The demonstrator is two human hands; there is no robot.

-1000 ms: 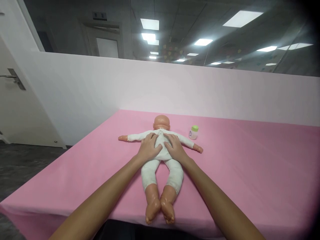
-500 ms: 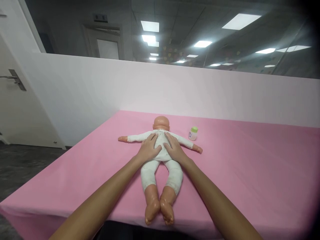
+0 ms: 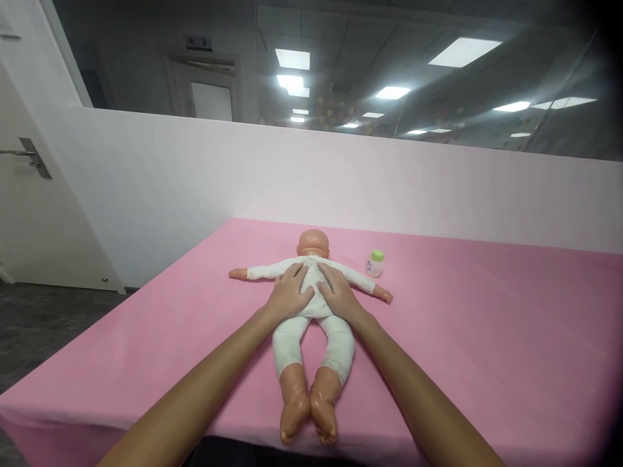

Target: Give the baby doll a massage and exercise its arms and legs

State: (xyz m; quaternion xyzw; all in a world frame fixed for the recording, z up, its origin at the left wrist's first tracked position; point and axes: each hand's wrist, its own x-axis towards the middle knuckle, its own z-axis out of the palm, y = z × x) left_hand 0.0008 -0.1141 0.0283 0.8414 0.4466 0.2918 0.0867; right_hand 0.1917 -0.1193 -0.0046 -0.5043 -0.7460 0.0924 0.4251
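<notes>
A baby doll (image 3: pixel 311 337) in a white suit lies face down on the pink table (image 3: pixel 487 350), arms spread, bare feet toward me. My left hand (image 3: pixel 288 293) rests flat on the left side of its back, fingers apart. My right hand (image 3: pixel 339 293) lies flat on the right side of the back, thumb toward the middle. Both palms press on the torso and grip nothing. The doll's bald head (image 3: pixel 314 244) points away from me.
A small white bottle with a green cap (image 3: pixel 374 263) stands just right of the doll's shoulder. A low white wall (image 3: pixel 389 181) runs behind the table. A white door with a metal handle (image 3: pixel 29 157) is at the left, over dark floor.
Both hands have slid a little down the doll's back toward me. The view has tilted slightly; the doll and bottle stay where they were.
</notes>
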